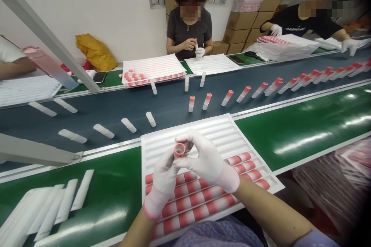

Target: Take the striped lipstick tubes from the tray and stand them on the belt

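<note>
A small round tube (179,149) with a pink rim stands between my hands, its open end facing up at me. My left hand (164,171), in a white glove, is closed around its lower left side. From the right, the fingers and thumb of my gloved right hand (204,156) close on the same tube. Both hands are above a white ribbed tray (220,131). In the tray's nearer grooves lie rows of pink-and-white tubes (199,213); its farther grooves show bare white. The lower part of the held tube is hidden by my fingers.
Beyond the tray runs a dark conveyor belt (171,114) with upright white tubes (128,125) and pink-topped tubes (228,97). White tubes (66,200) lie on the green table (116,185) at left. A grey metal post (49,31) slants there. Two co-workers sit opposite; a sleeve shows far left.
</note>
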A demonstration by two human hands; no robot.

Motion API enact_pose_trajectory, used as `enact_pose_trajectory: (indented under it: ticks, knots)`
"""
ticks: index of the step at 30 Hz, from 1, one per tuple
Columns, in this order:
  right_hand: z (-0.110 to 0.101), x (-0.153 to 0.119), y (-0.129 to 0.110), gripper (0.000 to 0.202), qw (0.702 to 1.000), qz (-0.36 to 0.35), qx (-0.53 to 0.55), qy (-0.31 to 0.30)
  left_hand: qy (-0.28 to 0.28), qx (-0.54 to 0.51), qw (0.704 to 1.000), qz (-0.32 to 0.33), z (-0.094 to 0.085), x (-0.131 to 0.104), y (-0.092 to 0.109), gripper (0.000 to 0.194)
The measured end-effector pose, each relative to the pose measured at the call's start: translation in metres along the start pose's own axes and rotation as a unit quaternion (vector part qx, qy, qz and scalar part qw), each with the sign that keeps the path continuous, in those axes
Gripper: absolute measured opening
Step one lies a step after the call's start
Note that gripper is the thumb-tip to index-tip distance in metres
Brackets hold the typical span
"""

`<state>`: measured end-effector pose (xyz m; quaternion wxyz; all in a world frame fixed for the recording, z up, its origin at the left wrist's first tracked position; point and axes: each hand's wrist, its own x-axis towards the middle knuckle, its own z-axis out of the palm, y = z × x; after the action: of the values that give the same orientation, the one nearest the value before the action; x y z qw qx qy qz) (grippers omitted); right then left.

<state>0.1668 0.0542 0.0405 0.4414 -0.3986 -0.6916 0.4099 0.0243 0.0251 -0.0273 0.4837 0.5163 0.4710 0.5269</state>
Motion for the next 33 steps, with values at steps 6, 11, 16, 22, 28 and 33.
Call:
enact_pose_trajectory:
  ticks: [6, 11, 16, 22, 28, 33]
  knots:
    - [0.001, 0.001, 0.005, 0.023, 0.996, -0.087, -0.028, 0.015, 0.004, -0.005, 1.0, 0.008, 0.002, 0.002, 0.003, 0.039]
    - [0.006, 0.003, 0.004, 0.025, 0.998, -0.03, -0.04, 0.042, 0.016, -0.001, 1.0, 0.003, 0.002, 0.002, -0.001, 0.038]
    - [0.008, 0.005, 0.003, 0.022, 0.998, 0.005, -0.032, 0.056, 0.018, 0.034, 0.999, 0.006, -0.001, 0.0, 0.007, 0.035]
    - [0.019, -0.003, 0.015, 0.02, 0.997, 0.001, -0.04, 0.064, 0.021, 0.058, 0.998, -0.004, -0.005, 0.008, 0.001, 0.033]
    - [0.01, 0.055, 0.064, 0.018, 0.996, 0.007, -0.032, 0.088, 0.078, 0.214, 0.973, 0.019, -0.028, 0.06, -0.012, 0.079]
    - [-0.01, 0.144, 0.122, 0.022, 0.981, 0.056, -0.122, 0.137, 0.214, 0.296, 0.931, -0.019, -0.042, 0.128, -0.02, 0.077]
